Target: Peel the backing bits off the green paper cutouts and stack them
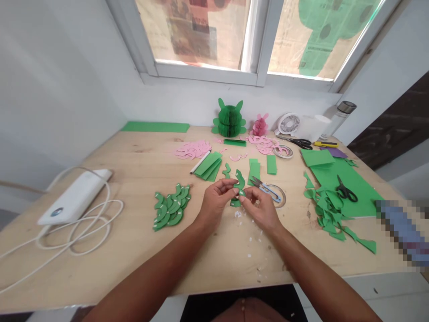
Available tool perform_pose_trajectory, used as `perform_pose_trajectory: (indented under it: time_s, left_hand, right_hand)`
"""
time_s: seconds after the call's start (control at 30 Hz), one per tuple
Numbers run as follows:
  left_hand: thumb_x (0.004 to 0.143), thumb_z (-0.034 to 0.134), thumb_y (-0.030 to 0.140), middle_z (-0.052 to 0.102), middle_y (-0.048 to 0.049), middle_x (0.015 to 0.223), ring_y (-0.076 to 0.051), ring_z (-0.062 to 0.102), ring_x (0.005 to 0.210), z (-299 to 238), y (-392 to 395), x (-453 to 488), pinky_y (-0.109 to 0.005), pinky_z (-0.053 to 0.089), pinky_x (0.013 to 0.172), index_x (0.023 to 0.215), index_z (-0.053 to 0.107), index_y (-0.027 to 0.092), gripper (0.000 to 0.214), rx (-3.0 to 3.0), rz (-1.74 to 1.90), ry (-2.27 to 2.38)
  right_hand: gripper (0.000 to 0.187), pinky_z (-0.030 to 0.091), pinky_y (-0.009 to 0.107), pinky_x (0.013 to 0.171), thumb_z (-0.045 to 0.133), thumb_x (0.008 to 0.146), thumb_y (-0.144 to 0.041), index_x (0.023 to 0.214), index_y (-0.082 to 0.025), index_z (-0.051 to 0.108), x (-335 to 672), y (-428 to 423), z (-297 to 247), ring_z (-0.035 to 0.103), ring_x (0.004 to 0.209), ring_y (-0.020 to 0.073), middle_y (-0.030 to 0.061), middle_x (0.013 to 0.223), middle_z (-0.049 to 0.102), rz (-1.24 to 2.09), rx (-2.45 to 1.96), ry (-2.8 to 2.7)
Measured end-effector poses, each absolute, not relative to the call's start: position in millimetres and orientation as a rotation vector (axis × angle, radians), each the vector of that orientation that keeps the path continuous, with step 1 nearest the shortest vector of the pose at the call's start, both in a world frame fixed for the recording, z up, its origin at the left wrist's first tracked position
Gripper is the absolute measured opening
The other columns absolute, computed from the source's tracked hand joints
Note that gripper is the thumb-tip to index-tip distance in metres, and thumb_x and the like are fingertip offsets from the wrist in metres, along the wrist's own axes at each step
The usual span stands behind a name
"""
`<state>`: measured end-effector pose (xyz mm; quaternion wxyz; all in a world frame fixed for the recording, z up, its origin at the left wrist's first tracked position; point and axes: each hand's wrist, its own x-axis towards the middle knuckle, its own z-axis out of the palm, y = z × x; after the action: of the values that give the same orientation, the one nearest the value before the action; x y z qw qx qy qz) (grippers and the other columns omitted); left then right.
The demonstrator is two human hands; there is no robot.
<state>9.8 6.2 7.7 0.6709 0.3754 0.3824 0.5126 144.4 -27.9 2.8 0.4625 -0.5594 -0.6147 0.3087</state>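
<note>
My left hand (pixel 217 197) and my right hand (pixel 259 205) meet over the middle of the table, both closed on one curved green paper cutout (pixel 240 179). A small white patch shows on the cutout between my fingertips. Beneath my hands lies another green piece (pixel 235 202), partly hidden. Just beyond the left hand rests a wavy green cutout (pixel 227 170). Close to my right hand are blue-handled thread snips (pixel 271 191), lying over a roll of tape (pixel 283 197). Several curved green cutouts with white patches form a pile (pixel 172 206) to the left.
White paper bits (pixel 237 214) are scattered near me. Pink cutouts (pixel 194 150), folded green cards (pixel 209 166) and a green honeycomb paper figure (pixel 229 120) stand farther back. Green scraps (pixel 330 214) and black scissors (pixel 346 191) lie right; a white power bank (pixel 75 197) with cable lies left.
</note>
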Motion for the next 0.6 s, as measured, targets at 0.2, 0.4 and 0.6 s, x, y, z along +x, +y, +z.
perform_pose_trajectory:
  time_s: [0.2, 0.4, 0.6]
  left_hand:
    - [0.059, 0.074, 0.023, 0.067, -0.0008, 0.069, -0.011, 0.058, 0.059, 8.2, 7.0, 8.4, -0.026, 0.046, 0.065, 0.083, 0.068, 0.015, 0.026, 0.918, 1.170, 0.896]
    - [0.058, 0.074, 0.023, 0.066, -0.0011, 0.065, -0.012, 0.058, 0.056, 12.8, 4.9, 8.3, -0.025, 0.048, 0.061, 0.073, 0.069, 0.015, 0.018, 1.002, 1.169, 0.951]
    - [0.058, 0.074, 0.024, 0.067, -0.0032, 0.067, -0.015, 0.060, 0.059, 11.9, 1.3, 11.8, -0.026, 0.051, 0.057, 0.072, 0.069, 0.014, 0.018, 1.051, 1.085, 0.947]
  right_hand:
    - [0.015, 0.033, 0.024, 0.050, 0.056, 0.075, -0.030, 0.066, -0.018, 0.055, 145.5, -25.6, -0.4, 0.042, 0.052, 0.0116, -0.0028, 0.055, 0.048, 0.845, -1.369, -1.457]
    - [0.018, 0.036, 0.024, 0.052, 0.057, 0.076, -0.036, 0.074, -0.018, 0.057, 146.7, -24.6, 0.8, 0.046, 0.057, 0.0120, -0.0007, 0.064, 0.053, 0.944, -1.303, -1.345]
    - [0.024, 0.036, 0.023, 0.049, 0.061, 0.072, -0.040, 0.074, -0.018, 0.056, 149.6, -20.8, -7.0, 0.046, 0.053, 0.0112, -0.0011, 0.062, 0.053, 1.079, -1.242, -1.144]
